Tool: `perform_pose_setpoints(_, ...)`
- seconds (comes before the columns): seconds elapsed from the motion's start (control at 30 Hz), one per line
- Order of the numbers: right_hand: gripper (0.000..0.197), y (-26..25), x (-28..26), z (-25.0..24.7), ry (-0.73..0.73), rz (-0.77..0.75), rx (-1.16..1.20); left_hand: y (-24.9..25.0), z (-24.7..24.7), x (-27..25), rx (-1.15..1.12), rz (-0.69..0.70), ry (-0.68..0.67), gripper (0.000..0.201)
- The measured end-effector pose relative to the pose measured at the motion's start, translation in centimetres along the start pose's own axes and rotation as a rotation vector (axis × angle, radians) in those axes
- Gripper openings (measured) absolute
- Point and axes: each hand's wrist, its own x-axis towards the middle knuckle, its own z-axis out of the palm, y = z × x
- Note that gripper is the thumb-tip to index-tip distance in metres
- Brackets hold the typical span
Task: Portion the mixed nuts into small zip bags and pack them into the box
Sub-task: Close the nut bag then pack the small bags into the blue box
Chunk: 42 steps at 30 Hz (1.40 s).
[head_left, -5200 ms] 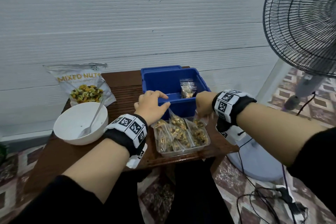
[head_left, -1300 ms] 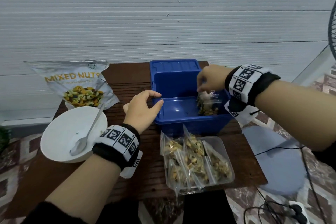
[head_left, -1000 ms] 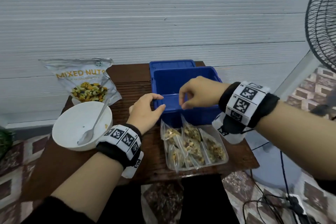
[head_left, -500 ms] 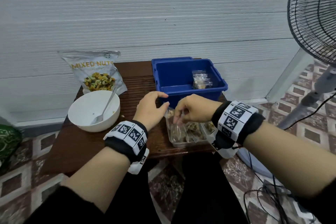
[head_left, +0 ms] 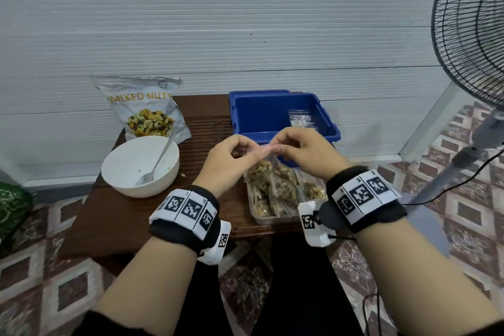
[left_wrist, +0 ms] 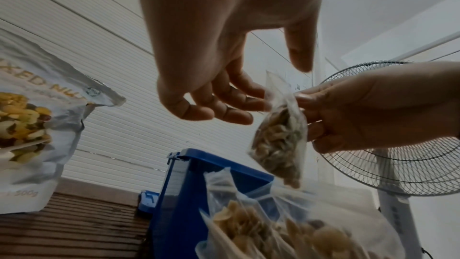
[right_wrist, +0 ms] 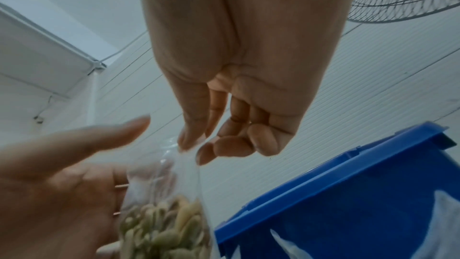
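Now zip bag [left_wrist: 278,137] pinched by right hand [left_wrist: 368,109], left hand [left_wrist: 211,94] beside

A corner of a home, used as a makeshift packing spot. A low dark wooden table [head_left: 131,215] stands against a white ribbed panel wall [head_left: 245,35]. The floor [head_left: 32,275] is laid with patterned tiles in red, brown and cream diamonds. A standing electric fan [head_left: 474,30] is at the right, its black cable [head_left: 447,188] trailing across the tiles. On the table are a shop-bought mixed nuts pouch [head_left: 144,109], a white bowl [head_left: 136,172] with a spoon [head_left: 156,163], and a blue plastic box [head_left: 275,114].
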Motion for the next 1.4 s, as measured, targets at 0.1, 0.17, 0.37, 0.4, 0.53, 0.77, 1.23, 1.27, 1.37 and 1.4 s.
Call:
perform_pose_setpoints(0.1,0.006,0.1,0.0,0.1,0.097,-0.006,0.048,0.1,-0.4,0.4,0.059,0.065,0.020,0.004)
perform_pose_setpoints(0.17,0.006,0.1,-0.2,0.1,0.159,0.003,0.103,0.2,-0.4,0.6,0.059,0.087,0.055,0.007)
perform_pose_setpoints(0.37,0.004,0.2,-0.7,-0.1,0.186,0.033,0.167,0.7,-0.4,0.8,0.051,0.070,0.093,0.009)
perform_pose_setpoints(0.4,0.006,0.3,-0.7,-0.2,0.193,0.034,0.137,0.8,-0.3,0.8,0.052,0.068,0.092,0.009)
perform_pose_setpoints(0.53,0.010,0.7,-0.5,-0.2,0.249,0.021,0.044,0.9,-0.1,1.1,0.085,0.094,0.088,0.009)
perform_pose_setpoints(0.77,0.011,0.8,-0.5,-0.2,0.265,0.023,0.119,1.3,-0.1,1.6,0.057,0.137,0.047,0.014)
perform_pose_setpoints(1.23,0.015,0.4,0.0,-0.8,0.318,0.009,0.050,1.8,-0.7,2.2,-0.016,0.134,0.040,0.014)
perform_pose_setpoints(1.27,0.017,0.4,0.0,-0.8,0.329,0.005,0.051,1.8,-0.6,2.2,-0.024,0.132,0.059,0.012)
perform_pose_setpoints(1.37,0.020,0.3,0.0,-0.6,0.350,-0.010,0.057,1.8,-0.3,2.2,-0.017,0.150,0.094,0.013)
perform_pose_setpoints(1.4,0.019,0.3,0.0,-0.6,0.351,-0.013,0.063,1.8,-0.3,2.2,-0.012,0.160,0.099,0.014)
